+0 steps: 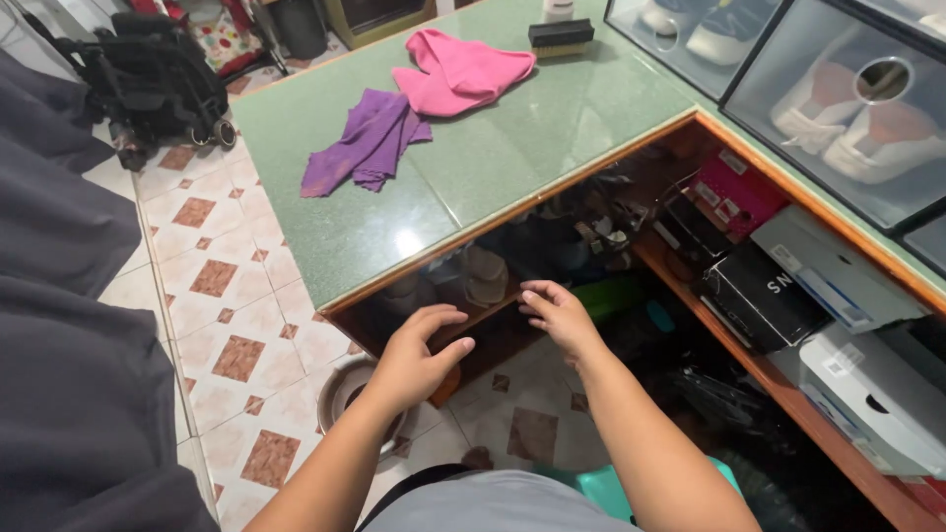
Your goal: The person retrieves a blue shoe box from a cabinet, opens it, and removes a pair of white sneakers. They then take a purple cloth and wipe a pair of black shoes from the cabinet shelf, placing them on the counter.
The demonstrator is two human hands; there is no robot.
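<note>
Left hand (412, 357) and right hand (558, 317) side by side under green counter (512, 148), fingers loosely curled, gripping nothing. Wooden shelf edge (483, 320) touching fingertips at twelve o'clock. Purple cloth (367, 143) and pink cloth (458, 71) well beyond, also twelve o'clock.

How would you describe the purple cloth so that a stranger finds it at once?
Start from the green counter top above the dark shelf opening. Two cloths lie on it, toward its far end. The purple cloth is the crumpled one nearer the tiled floor, darker than the pink cloth that it touches.
</note>
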